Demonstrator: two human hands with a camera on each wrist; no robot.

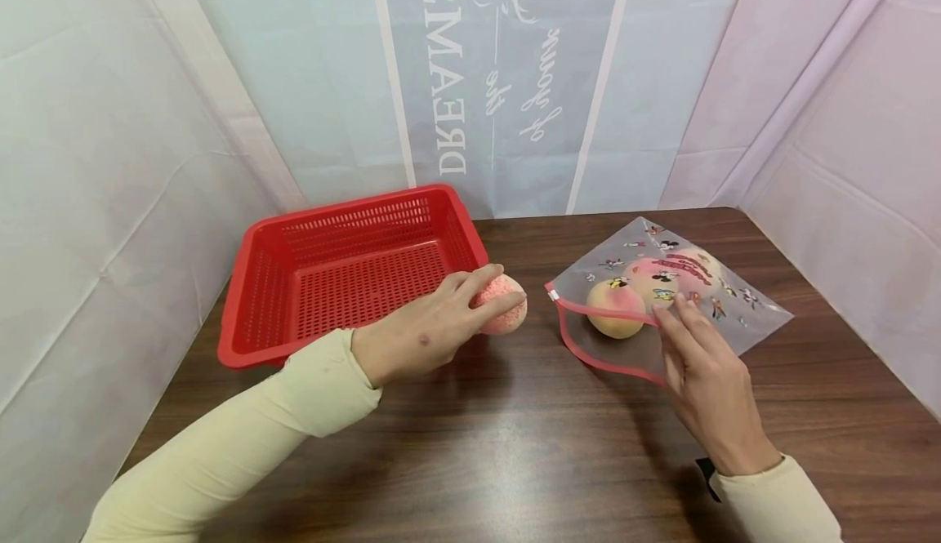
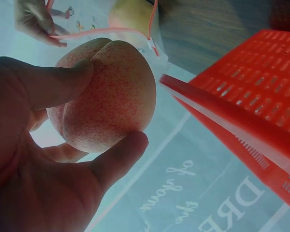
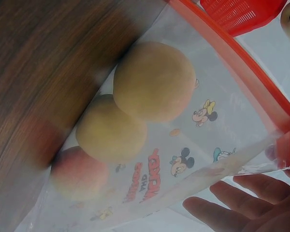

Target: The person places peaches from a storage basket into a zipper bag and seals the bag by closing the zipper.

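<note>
My left hand [image 1: 419, 327] grips a peach [image 1: 507, 318] by its sides, fingers and thumb curled round it, just past the basket's right edge. The left wrist view shows its reddish skin and cleft. On the right, my right hand [image 1: 709, 384] holds the red-edged mouth of a clear zip bag [image 1: 608, 369] printed with cartoon figures. The bag's mouth gapes toward me, its white slider at the left corner. Several peaches lie inside; the nearest peach [image 3: 154, 82] is close to the opening. In the right wrist view, the bag partly hides the thumb's contact.
A red plastic basket [image 1: 234, 306] with slotted sides stands at the left back of the brown wooden table [image 1: 507, 453]. Behind the table hangs a printed cloth [image 1: 331, 77], with pale cloth walls at both sides. A small black item [image 1: 707, 478] lies by the right wrist.
</note>
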